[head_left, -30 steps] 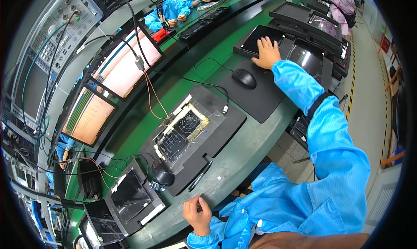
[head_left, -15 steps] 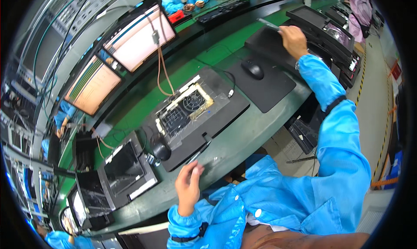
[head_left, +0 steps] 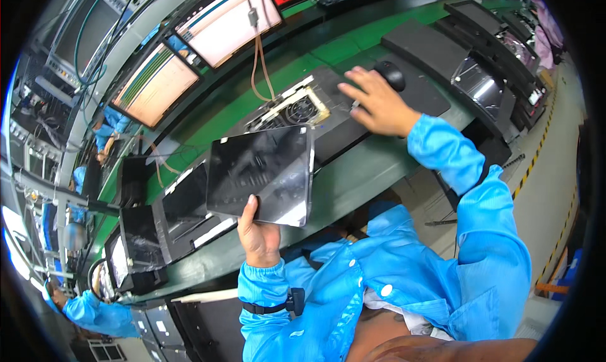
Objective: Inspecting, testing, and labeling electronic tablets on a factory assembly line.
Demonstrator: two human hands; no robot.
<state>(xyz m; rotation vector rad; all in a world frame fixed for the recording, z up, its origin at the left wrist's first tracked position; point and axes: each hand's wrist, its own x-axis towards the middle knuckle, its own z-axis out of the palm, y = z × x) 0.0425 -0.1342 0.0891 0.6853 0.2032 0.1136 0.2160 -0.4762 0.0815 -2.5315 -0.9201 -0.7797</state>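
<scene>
Head view: the left hand (head_left: 261, 241) held a dark glossy panel (head_left: 260, 175) by its lower edge, the thumb on its face and the other fingers hidden behind; that low pinch probably kept most of the face uncovered. The panel was raised and tilted over the bench (head_left: 356, 184), hiding part of the pale-edged fixture (head_left: 307, 110). The right hand (head_left: 377, 103) had its fingers spread, nothing visible in them, just beside the black mouse (head_left: 391, 76); contact below could not be told. Open room lay between the hands, along the bench's curved front edge.
</scene>
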